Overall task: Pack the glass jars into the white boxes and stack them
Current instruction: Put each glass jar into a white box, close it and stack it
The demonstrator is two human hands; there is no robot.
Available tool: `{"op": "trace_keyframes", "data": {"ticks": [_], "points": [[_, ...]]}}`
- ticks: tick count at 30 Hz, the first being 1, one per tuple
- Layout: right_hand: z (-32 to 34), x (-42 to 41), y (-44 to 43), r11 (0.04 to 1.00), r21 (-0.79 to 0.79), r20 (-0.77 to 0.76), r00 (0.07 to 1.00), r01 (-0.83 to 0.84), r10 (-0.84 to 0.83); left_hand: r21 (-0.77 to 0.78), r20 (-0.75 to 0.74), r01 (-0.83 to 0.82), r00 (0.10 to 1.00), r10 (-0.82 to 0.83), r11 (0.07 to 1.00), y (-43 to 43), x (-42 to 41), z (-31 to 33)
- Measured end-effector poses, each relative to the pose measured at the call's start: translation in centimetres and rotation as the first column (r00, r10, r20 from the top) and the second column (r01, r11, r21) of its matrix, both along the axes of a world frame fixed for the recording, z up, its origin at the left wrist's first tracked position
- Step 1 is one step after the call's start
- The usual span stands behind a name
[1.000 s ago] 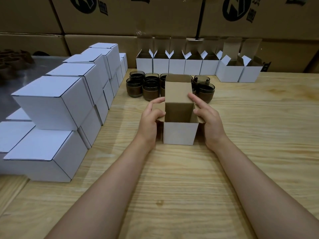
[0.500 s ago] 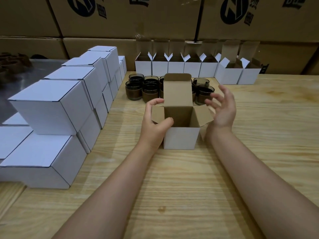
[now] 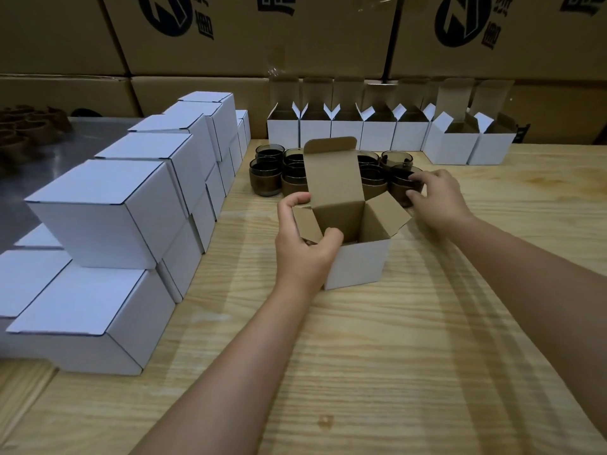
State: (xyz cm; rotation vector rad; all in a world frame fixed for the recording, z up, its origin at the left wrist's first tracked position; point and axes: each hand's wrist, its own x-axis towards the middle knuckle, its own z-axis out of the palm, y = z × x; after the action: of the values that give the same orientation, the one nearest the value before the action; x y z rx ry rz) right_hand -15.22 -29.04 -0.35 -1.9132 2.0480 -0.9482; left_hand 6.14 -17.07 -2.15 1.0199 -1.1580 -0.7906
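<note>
An open white box point(image 3: 359, 264) with a brown inside stands on the wooden table point(image 3: 377, 356), its lid flap upright. My left hand point(image 3: 303, 247) grips the box's left side flap, thumb inside the opening. Behind the box sits a cluster of dark smoky glass jars point(image 3: 267, 174). My right hand point(image 3: 437, 198) is at the nearest right jar point(image 3: 402, 183), with its fingers curled round the rim. The box's lid hides part of the jar cluster.
Closed white boxes point(image 3: 108, 211) are stacked two high along the left. A row of open white boxes point(image 3: 377, 134) lines the back, in front of large brown cartons point(image 3: 256, 34). A grey surface with brown items point(image 3: 29, 133) lies far left.
My right hand left the box's right flap and reached back to the right jar. The side flaps sprang outward. My left hand stayed on the box's left flap.
</note>
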Motion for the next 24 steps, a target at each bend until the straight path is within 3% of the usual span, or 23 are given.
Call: {"op": "trace_keyframes", "data": {"ticks": [12,16,19,21,24], "points": [[1.1,-0.1,2.8,0.998,-0.044,0.254,0.966,-0.039,0.049,0.049,0.019,-0.005,1.000,0.004,0.999,0.2,0.0,0.3],[3.0,0.4,3.7,0.997,-0.071,0.496,0.868,0.010,0.026,0.063,0.024,-0.005,1.000,0.004,0.998,0.0,0.0,0.2],[5.6,0.9,4.9,0.990,-0.139,0.645,0.758,-0.011,0.099,0.063,0.027,-0.009,1.000,0.007,0.998,0.1,0.0,0.3],[7.6,1.5,6.0,0.980,-0.191,0.687,0.705,-0.058,0.176,0.068,0.031,-0.013,0.999,0.011,0.998,0.1,0.0,0.3],[9.9,2.9,7.8,0.958,-0.256,0.661,0.699,-0.133,0.273,0.063,0.031,-0.007,0.999,0.005,0.998,0.0,0.0,0.3]]}}
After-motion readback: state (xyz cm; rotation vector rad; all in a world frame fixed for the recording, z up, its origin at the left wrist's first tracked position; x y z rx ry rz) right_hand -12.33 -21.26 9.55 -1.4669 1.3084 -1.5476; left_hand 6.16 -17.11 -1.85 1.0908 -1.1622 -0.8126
